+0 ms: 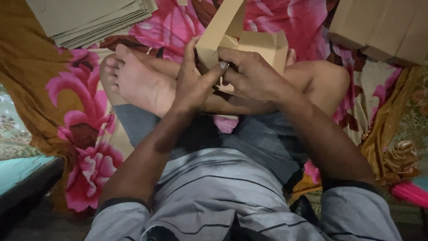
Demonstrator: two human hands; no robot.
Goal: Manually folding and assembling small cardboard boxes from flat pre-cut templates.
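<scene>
A tan cardboard box [249,42], partly folded with flaps standing up, rests over my crossed legs at the top middle of the head view. My left hand [191,82] grips its near left corner, fingers reaching up along the side. My right hand [252,73] presses on the box's near edge from the right, fingers curled over a flap. Both hands touch each other at the box. My bare foot [133,78] lies just left of my left hand.
A stack of flat cardboard sheets [93,18] lies at the top left. More folded cardboard pieces [383,27] sit at the top right. A pink-flowered cloth [84,111] covers the floor. A dark ledge [26,183] is at the lower left.
</scene>
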